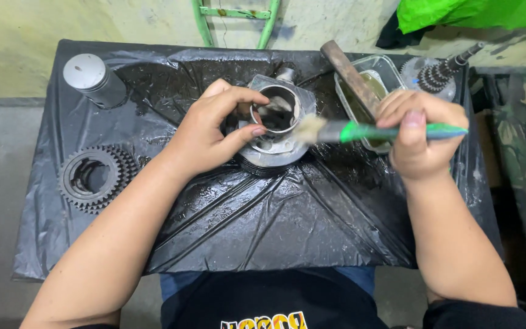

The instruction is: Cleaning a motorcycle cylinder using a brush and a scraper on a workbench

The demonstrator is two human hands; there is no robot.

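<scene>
A metal engine cylinder [278, 131] stands upright in the middle of a table covered with wet black plastic sheeting [263, 213]. My left hand [211, 131] grips the cylinder's left rim, thumb against its open bore. My right hand [418, 131] holds a green-handled paintbrush [360, 130] level, and its dirty bristles touch the cylinder's right edge.
A clear tub of murky liquid [391, 76] with a wooden handle [351, 76] resting in it stands behind the brush. A gear shaft [439, 73] lies at the back right, a grey piston [92, 79] at the back left, a toothed gear cluster [95, 178] at the left.
</scene>
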